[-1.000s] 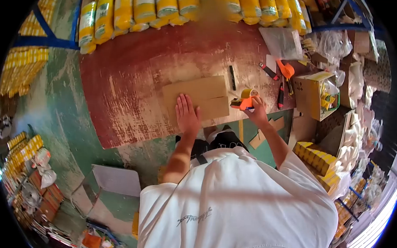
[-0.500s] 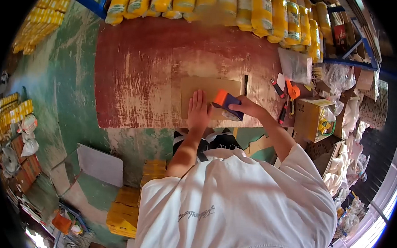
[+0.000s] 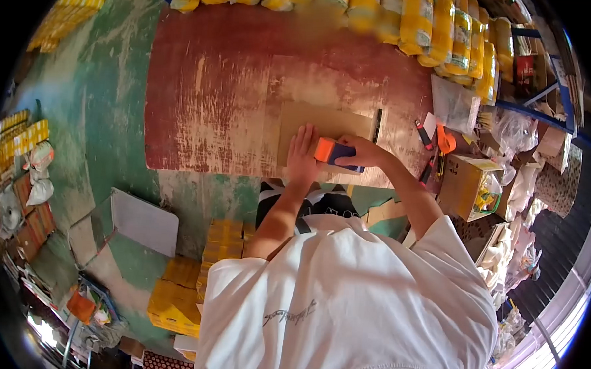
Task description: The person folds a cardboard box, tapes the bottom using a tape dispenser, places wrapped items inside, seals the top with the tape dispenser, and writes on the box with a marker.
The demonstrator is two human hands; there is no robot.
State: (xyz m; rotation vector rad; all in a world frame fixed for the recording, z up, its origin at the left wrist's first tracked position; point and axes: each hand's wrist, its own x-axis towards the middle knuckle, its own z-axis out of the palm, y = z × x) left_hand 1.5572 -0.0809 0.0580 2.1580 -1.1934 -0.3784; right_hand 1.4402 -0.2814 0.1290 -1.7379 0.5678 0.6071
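An open cardboard box (image 3: 467, 187) stood to the right of both hands, beyond the right forearm, with yellow packets (image 3: 486, 198) and clear plastic inside. A clear plastic bag (image 3: 454, 102) lay farther forward on the right side of the worktop (image 3: 213, 102), its contents unclear. Yellow cartons (image 3: 175, 298) sat on the floor behind and left of the hands, and whatever they contained was out of sight.

Ahead of the hands, a row of yellow-wrapped packages (image 3: 416, 21) was cut off by the top of the view and partly blurred by a smudge. The right hand and the casing hid the tape roll and the underside of a blue-and-orange tape dispenser (image 3: 336, 153). Right of the hands, an orange tool (image 3: 446, 142) lay near a red-and-black knife (image 3: 423, 134), its exact type hard to make out.

The left hand (image 3: 302, 152) pressed open and flat on a piece of brown cardboard (image 3: 334, 122), fingers pointing forward. The right hand (image 3: 365, 152) gripped the dispenser from the right, just beside the left hand and over the cardboard, its forearm angled inward. A slim black object (image 3: 378, 125) lay just ahead of the right hand.
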